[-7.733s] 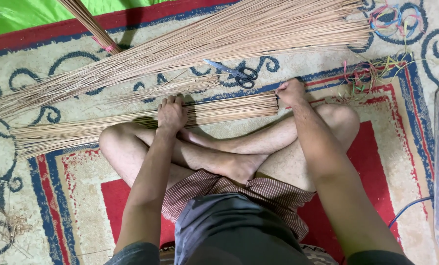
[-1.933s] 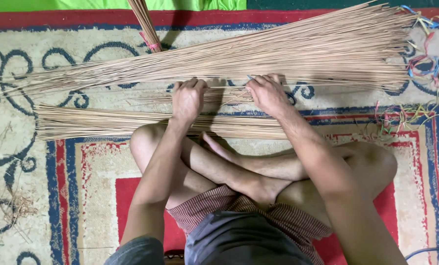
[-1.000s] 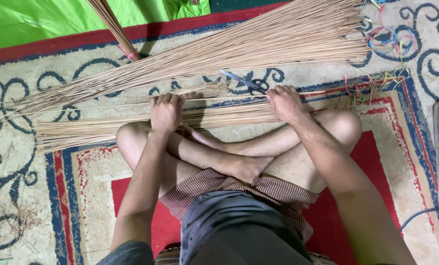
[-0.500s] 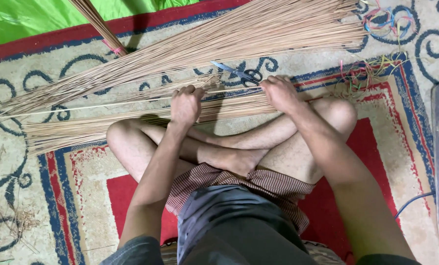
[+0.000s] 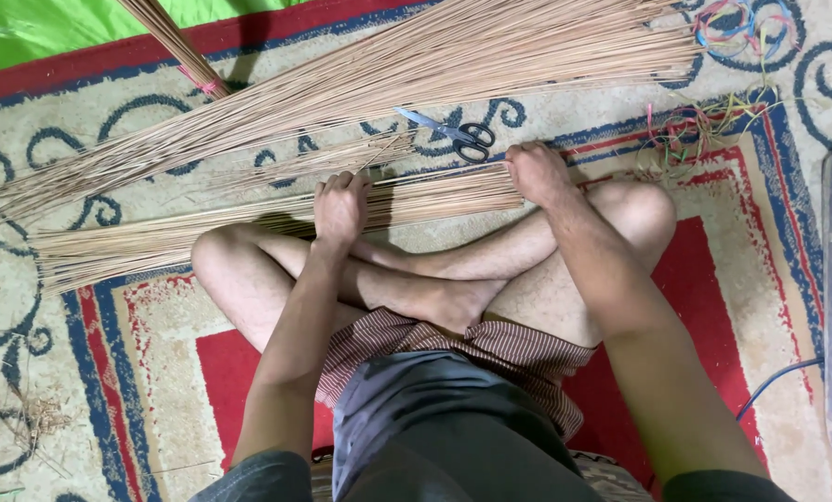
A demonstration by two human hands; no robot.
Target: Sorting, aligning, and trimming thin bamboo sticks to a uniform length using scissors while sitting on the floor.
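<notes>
Fingers of the left hand (image 5: 341, 206) curl down over a long tan bundle of thin dry sticks (image 5: 248, 228), gripping it near its middle; fingers of the right hand (image 5: 537, 172) close in a fist round the same bundle's trimmed end. Bundle lies flat across the person's crossed bare legs (image 5: 453, 270), its loose tips fanning toward 9 o'clock on the patterned cream, blue and red carpet (image 5: 118, 372).

Second item: larger heap of the same tan sticks (image 5: 416, 70), lying slantwise at 12 o'clock from the hands, apart from the held bundle.

Third item: black-handled steel scissors (image 5: 458, 135), flat on the carpet between heap and bundle, just at 11 o'clock from the right hand (not touching it).

Fourth item: tangle of coloured strings (image 5: 713, 116), at 2 o'clock from the right hand, beside the heap's thick end.

Fifth item: bound stick handle with a pink tie (image 5: 179, 46), at 11 o'clock, crossing onto bright green sheeting (image 5: 53, 28).
</notes>
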